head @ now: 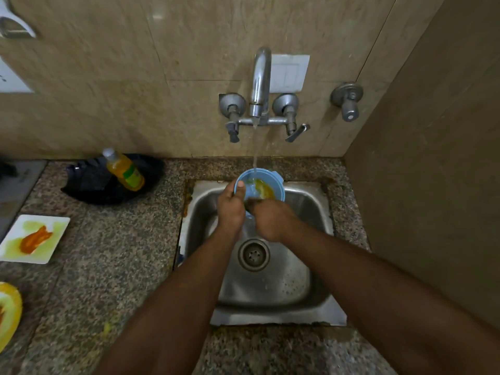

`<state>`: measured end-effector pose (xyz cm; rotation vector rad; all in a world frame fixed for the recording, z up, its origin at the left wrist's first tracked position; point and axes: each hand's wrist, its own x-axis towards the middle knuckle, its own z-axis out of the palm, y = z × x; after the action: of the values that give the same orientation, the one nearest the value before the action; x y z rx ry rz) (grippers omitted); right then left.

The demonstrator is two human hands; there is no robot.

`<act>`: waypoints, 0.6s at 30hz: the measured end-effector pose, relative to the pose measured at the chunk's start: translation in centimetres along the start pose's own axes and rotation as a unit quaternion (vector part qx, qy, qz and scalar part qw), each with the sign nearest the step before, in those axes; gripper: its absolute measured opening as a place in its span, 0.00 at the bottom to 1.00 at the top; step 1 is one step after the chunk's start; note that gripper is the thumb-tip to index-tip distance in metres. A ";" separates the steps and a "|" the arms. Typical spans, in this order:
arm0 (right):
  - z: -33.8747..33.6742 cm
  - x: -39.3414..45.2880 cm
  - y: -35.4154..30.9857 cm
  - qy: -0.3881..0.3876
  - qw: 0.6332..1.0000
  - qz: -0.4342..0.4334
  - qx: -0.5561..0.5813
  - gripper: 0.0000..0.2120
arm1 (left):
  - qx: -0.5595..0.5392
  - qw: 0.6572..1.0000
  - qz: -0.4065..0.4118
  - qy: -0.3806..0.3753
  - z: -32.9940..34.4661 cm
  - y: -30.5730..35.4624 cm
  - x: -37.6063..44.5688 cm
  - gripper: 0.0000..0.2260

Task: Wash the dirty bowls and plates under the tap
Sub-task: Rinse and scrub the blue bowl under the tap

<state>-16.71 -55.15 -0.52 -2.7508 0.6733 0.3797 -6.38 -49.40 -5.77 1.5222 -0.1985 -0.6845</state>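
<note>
Left hand point(230, 209) grips blue bowl point(276, 185); right hand point(272, 221) touches it.

A speckled granite worktop point(113, 266) runs along a beige tiled wall point(135, 90). Near the back edge of the worktop lies a crumpled black plastic bag point(92, 182), and a bottle of yellow liquid point(125, 170) with a green label and a clear cap leans on top of it, tilted toward the wall. A white switch plate point(292, 74) is fixed to the wall. To its right a separate grey valve knob point(348, 101) sticks out of the tiles. At the far left edge of the worktop sits a grey flat slab point(16, 190), only partly in view.
</note>
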 end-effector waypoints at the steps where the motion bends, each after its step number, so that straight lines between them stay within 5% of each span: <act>1: -0.1 0.0 0.4 -0.010 1.000 0.012 -0.027 0.22 | -0.009 1.000 -0.006 -0.011 0.1 -0.2 -0.4 0.09; 4: -0.3 1.4 0.6 -0.011 0.996 0.029 -0.079 0.33 | -0.044 0.999 -0.015 -0.016 0.6 0.2 -1.3 0.08; 10: 1.2 2.6 1.0 0.005 0.992 -0.121 0.019 0.33 | -0.001 0.999 0.039 0.013 -2.1 0.3 -0.1 0.11; 15: -0.4 0.5 1.2 -0.032 0.982 -0.064 -0.173 0.15 | 0.078 0.992 0.098 0.006 -2.6 -0.6 -0.7 0.20; 18: 0.0 0.7 0.1 0.002 0.972 -0.004 -0.235 0.27 | 0.093 0.987 0.134 -0.004 -1.2 0.1 -1.6 0.13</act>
<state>-16.18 -55.51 -0.72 -3.1964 0.6397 0.5991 -6.99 -47.58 -5.32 1.6323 -0.4743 -0.4675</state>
